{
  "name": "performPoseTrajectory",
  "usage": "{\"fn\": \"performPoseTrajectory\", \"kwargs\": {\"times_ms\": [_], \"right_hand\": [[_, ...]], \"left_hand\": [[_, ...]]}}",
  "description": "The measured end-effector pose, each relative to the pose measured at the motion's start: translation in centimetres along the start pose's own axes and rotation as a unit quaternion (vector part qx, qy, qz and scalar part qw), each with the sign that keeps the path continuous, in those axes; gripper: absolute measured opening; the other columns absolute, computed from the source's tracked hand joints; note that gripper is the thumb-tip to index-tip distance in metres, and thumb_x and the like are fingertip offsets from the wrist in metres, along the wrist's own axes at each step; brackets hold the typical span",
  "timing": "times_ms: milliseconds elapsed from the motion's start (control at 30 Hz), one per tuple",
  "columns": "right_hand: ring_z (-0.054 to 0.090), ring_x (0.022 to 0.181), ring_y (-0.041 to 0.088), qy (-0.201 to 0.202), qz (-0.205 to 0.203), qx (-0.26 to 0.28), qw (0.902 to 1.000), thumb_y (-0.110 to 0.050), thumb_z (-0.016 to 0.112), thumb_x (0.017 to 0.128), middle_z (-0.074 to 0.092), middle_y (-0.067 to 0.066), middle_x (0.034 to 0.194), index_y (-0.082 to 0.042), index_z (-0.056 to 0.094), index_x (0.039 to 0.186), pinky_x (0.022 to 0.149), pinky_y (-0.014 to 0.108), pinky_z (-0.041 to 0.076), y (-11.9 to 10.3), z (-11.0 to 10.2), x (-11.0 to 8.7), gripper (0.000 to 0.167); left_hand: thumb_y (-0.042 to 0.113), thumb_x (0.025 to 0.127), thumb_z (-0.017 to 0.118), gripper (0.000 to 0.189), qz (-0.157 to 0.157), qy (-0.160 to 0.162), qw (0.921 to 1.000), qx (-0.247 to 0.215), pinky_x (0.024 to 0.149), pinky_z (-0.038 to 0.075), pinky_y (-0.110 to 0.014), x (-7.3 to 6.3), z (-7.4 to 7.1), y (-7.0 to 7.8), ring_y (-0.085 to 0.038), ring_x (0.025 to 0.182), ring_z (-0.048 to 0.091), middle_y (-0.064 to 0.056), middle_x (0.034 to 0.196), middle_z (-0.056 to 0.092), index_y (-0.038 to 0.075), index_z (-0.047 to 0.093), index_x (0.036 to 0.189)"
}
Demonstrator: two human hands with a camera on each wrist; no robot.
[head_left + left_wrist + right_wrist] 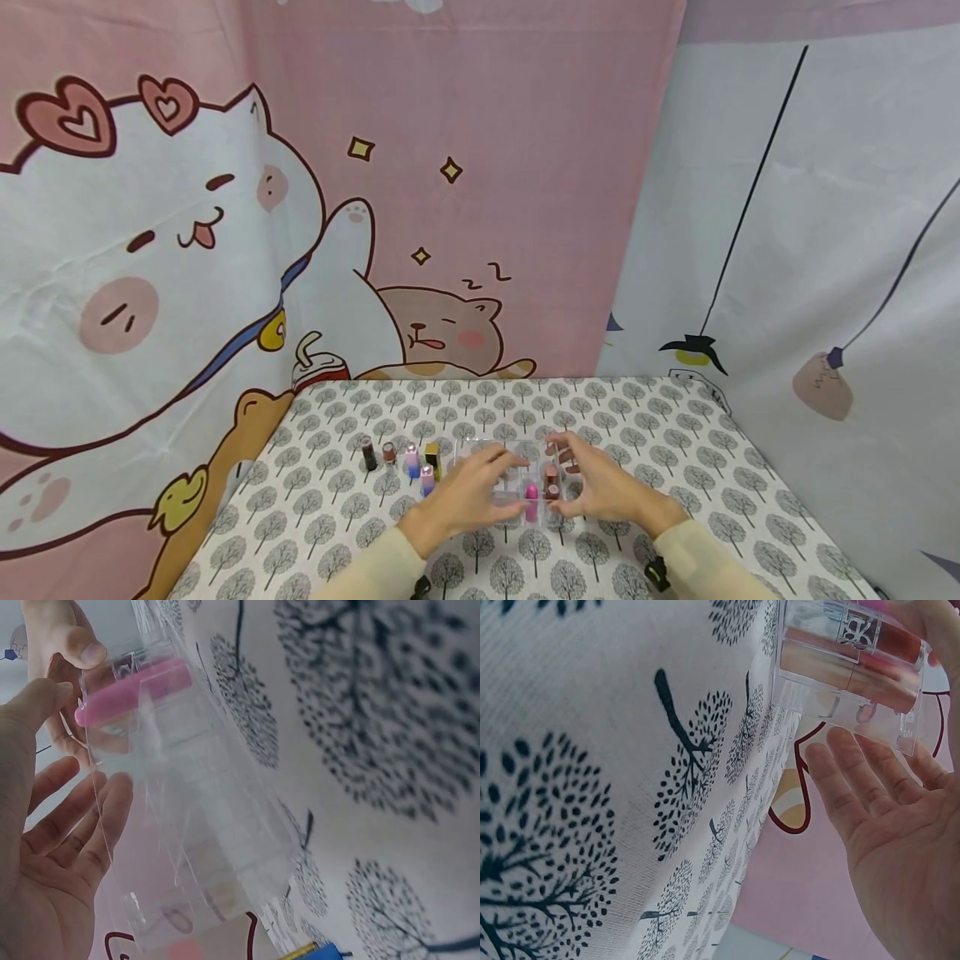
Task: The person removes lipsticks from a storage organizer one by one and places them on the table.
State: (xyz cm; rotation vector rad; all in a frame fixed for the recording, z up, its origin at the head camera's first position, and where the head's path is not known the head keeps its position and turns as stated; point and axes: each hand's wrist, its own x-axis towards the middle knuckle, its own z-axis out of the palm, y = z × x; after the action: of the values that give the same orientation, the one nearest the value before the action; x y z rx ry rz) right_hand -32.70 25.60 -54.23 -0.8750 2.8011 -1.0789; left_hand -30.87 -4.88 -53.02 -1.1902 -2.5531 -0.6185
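A clear plastic compartment organizer (pixel 498 442) stands on the patterned cloth between both hands. One bright pink lipstick tube (pixel 531 504) stands upright in a front compartment, and brownish-red lip tubes (pixel 552 473) fill the right end. My left hand (pixel 480 490) reaches over the organizer's left part with fingers spread and slightly bent; in the left wrist view its fingertips (pixel 116 787) are right at the rim. The right hand (pixel 606 487) spans the right end, thumb at the front and fingers toward the back. In the right wrist view its fingers lie nearly straight beside the clear wall.
Left of the organizer stand several cosmetics: a dark tube (pixel 368 454), a red-capped clear tube (pixel 389 454), two pink-and-blue tubes (pixel 412 461) and a gold-and-black tube (pixel 432 457). A tree-print cloth (pixel 330 500) covers the table. Cartoon curtains (pixel 525 167) hang behind.
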Motion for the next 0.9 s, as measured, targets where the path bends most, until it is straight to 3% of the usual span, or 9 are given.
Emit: {"fn": "performPoseTrajectory", "kwargs": {"times_ms": [367, 700, 900], "right_hand": [[0.074, 0.134, 0.029, -0.002, -0.005, 0.006, 1.0, -0.042, 0.106, 0.082, 0.071, 0.016, 0.153, -0.011, 0.044, 0.17, 0.111, 0.057, 0.07, 0.0, -0.1, 0.0, 0.112], [0.073, 0.133, 0.027, -0.003, 0.003, 0.003, 1.0, -0.041, 0.107, 0.082, 0.073, 0.012, 0.149, -0.012, 0.044, 0.17, 0.112, 0.056, 0.07, 0.1, 0.0, 0.0, 0.112], [0.073, 0.133, 0.027, -0.003, 0.003, 0.006, 1.0, -0.043, 0.107, 0.082, 0.073, 0.012, 0.148, -0.01, 0.044, 0.17, 0.112, 0.057, 0.069, 0.2, 0.0, 0.0, 0.113]], "left_hand": [[0.035, 0.103, 0.091, 0.055, -0.012, -0.02, 0.9991, -0.035, 0.085, 0.058, -0.003, 1.2, 0.7, 0.6, -0.003, 0.102, 0.077, -0.006, 0.134, 0.082, 0.014, 0.073, 0.15], [0.034, 0.104, 0.09, 0.04, -0.001, -0.017, 0.9994, -0.031, 0.091, 0.063, -0.006, 1.5, 0.9, 0.7, -0.007, 0.107, 0.082, -0.005, 0.128, 0.087, 0.01, 0.082, 0.135], [0.033, 0.106, 0.089, 0.027, 0.001, -0.024, 0.9989, -0.04, 0.084, 0.061, -0.004, 1.6, 1.0, 0.8, -0.002, 0.097, 0.079, 0.001, 0.116, 0.088, 0.013, 0.086, 0.125]]}}
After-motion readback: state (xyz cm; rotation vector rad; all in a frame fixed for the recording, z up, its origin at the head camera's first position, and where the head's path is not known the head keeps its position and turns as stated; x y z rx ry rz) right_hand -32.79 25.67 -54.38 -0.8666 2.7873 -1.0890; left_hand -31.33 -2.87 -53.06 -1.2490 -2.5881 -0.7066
